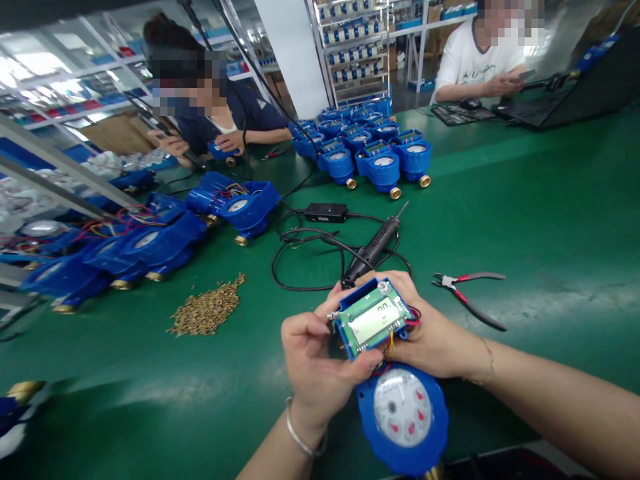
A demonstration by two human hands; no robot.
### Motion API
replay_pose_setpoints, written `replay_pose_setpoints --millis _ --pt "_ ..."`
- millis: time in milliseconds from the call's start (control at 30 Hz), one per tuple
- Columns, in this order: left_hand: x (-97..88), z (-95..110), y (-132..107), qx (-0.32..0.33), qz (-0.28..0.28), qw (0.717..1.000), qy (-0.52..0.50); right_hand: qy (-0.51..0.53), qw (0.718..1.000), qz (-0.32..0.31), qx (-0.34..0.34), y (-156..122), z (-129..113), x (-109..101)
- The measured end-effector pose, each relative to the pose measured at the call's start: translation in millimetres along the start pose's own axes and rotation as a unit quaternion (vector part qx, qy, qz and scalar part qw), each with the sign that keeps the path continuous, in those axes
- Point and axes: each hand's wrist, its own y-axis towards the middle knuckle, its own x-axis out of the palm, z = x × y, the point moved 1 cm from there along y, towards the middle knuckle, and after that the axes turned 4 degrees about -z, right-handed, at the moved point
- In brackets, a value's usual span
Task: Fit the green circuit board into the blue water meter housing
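Observation:
A blue water meter point(367, 427) with a round white dial point(403, 408) is held up near the front edge of the table. Its upper housing lies uncovered, showing a green circuit board point(350, 319) with a lit display point(375, 323) and red and yellow wires. My left hand point(315, 363) grips the housing's left side, thumb at its lower edge. My right hand point(430, 333) is wrapped round the housing from behind and the right, its fingers partly hidden. Just beyond the hands lies a black electric screwdriver point(373, 250). Red-handled cutters point(467, 293) rest to the right.
A pile of small brass screws point(210, 310) lies left of my hands. More blue meters point(145, 247) line the left side, others point(383, 167) stand grouped farther back. A black cable point(300, 288) loops across the table. Two people sit opposite; a laptop point(575, 93) stands far right.

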Motion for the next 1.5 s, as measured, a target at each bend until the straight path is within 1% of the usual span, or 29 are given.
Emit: replay_pose_setpoints --millis 100,200,333,500,567,700,800,900,1000,1033,1100,1167,1200,1233,1267,1367,1433,1500 --pt "-0.4 3.3 0.4 -0.005 0.006 1.0 -0.016 -0.048 0.998 0.025 -0.024 -2.7 -0.4 2.0" --pt "-1.5 5.5 -1.0 -0.013 0.008 0.999 -0.035 -0.082 0.996 0.045 -0.008 -5.6 -0.8 4.3" --pt "-3.4 5.8 -5.1 -0.034 -0.01 0.999 -0.029 -0.038 0.998 0.048 -0.002 -7.9 -1.8 6.9" --pt "-4.3 7.3 -5.7 -0.043 -0.039 0.998 -0.009 -0.048 0.997 0.068 -0.004 -10.0 0.5 7.2" --pt "-4.4 8.8 -4.7 -0.066 -0.044 0.997 -0.021 -0.047 0.997 0.065 0.0 -10.8 1.7 6.4" --pt "-6.0 12.2 -3.4 -0.133 -0.062 0.988 -0.051 -0.043 0.997 0.057 -0.002 -11.2 2.0 5.0" --pt "-7.7 15.1 -2.7 -0.145 -0.081 0.986 -0.015 -0.018 0.999 0.05 0.01 -10.9 1.3 5.4" --pt "-7.9 16.6 -2.6 -0.127 -0.088 0.987 0.032 0.009 0.999 0.045 0.024 -10.1 1.3 5.9" --pt "-7.8 15.5 -3.5 -0.106 -0.076 0.99 0.047 0.009 0.999 0.037 0.027 -8.8 2.3 2.9" --pt "-8.2 14.8 -3.9 -0.096 -0.066 0.992 0.056 -0.01 0.999 0.03 0.02 -8.7 2.6 0.3" --pt "-9.5 13.5 -4.5 -0.065 -0.041 0.993 0.085 -0.078 0.997 0.0 -0.003 -10.0 2.7 -6.8" --pt "-11.1 12.7 -4.3 -0.038 -0.023 0.991 0.123 -0.148 0.988 -0.03 -0.016 -14.2 1.3 -15.3" --pt "-11.7 12.7 -3.9 -0.026 -0.017 0.989 0.143 -0.173 0.984 -0.032 -0.017 -17.3 -0.6 -19.4" --pt "-12.1 13.0 -3.3 -0.016 -0.013 0.986 0.164 -0.189 0.982 -0.018 -0.017 -21.0 -3.5 -22.7" --pt "-12.5 13.6 -2.8 -0.006 -0.007 0.983 0.183 -0.204 0.979 0.012 -0.019 -25.1 -7.5 -24.8" --pt "-12.6 17.3 -2.1 0.038 0.002 0.97 0.239 -0.267 0.954 0.119 -0.062 -36.7 -23.8 -22.1" --pt "-12.4 20.5 -2.8 0.071 0.0 0.958 0.278 -0.312 0.935 0.14 -0.098 -40.9 -33.1 -13.9" --pt "-12.7 23.3 -4.3 0.098 0.001 0.944 0.315 -0.342 0.923 0.13 -0.117 -40.8 -37.5 -5.2"
